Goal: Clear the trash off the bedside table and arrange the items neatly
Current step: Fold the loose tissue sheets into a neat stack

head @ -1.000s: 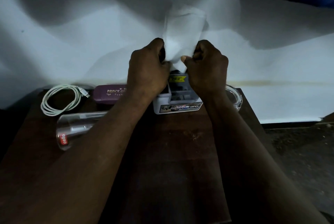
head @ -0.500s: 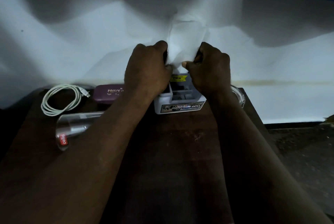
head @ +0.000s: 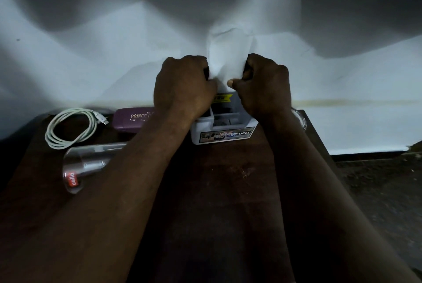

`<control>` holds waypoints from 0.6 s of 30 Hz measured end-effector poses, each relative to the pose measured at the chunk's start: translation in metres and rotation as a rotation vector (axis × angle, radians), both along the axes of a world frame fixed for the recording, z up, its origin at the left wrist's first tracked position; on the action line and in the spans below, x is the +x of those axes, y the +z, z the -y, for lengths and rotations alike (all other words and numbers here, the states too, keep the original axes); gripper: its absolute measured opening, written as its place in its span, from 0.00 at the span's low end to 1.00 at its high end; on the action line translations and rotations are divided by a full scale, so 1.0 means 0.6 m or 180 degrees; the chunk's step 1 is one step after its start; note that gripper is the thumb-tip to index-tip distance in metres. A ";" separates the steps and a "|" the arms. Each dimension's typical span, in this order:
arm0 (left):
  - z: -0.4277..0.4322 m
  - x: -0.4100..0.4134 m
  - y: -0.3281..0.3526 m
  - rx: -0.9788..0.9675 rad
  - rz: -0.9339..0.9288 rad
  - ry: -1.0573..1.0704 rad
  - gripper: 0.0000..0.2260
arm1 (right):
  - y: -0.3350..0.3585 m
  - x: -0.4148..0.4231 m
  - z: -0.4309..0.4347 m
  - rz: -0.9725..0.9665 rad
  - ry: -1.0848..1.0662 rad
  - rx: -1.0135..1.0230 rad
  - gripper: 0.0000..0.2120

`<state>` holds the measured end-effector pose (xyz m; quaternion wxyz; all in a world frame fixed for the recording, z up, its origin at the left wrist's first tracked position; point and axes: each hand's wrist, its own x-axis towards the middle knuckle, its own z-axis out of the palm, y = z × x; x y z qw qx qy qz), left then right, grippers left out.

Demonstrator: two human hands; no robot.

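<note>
- The left hand [head: 182, 86] is curled into a fist, and its fingers and thumb pinch the left edge of a crumpled white paper [head: 228, 58].
- The right hand [head: 262, 86] is curled the same way and grips the right edge of the same paper, with its thumb tip pressed against the lower corner.
- The paper stands up between the two hands. It is at 2 o'clock from the left hand and at 10 o'clock from the right, raised in front of the white bed sheet [head: 114, 42].
- At 6 o'clock below the paper, a white compartment organizer [head: 225, 134] with an "OPEL" sticker sits on the dark wooden counter [head: 217, 191], between the two wrists.
- At 9 o'clock from the organizer lies a purple case [head: 130, 120] printed "PRINCE", partly hidden by the left forearm.
- A coiled white USB cable [head: 93, 124] lies at 9 o'clock from the case, near the counter's far left corner.
- A clear "cello" tumbler [head: 86, 164] lies on its side at 5 o'clock from the cable, and the left forearm crosses over one end of it.
- A clear object [head: 301, 118] shows at 3 o'clock from the right wrist, but I cannot tell what it is.
</note>
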<state>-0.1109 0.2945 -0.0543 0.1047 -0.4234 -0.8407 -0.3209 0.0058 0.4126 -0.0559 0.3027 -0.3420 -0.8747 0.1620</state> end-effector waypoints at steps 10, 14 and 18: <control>0.000 0.000 -0.001 0.0059 0.0087 0.0068 0.10 | 0.013 0.006 -0.008 -0.0323 -0.0009 -0.0449 0.11; 0.000 0.000 0.008 0.0490 0.0324 0.0115 0.16 | 0.005 0.004 -0.007 -0.0097 -0.0006 -0.0332 0.17; 0.003 -0.006 -0.002 0.0392 0.0484 0.0127 0.17 | 0.004 0.004 -0.004 -0.0273 0.0036 -0.0490 0.12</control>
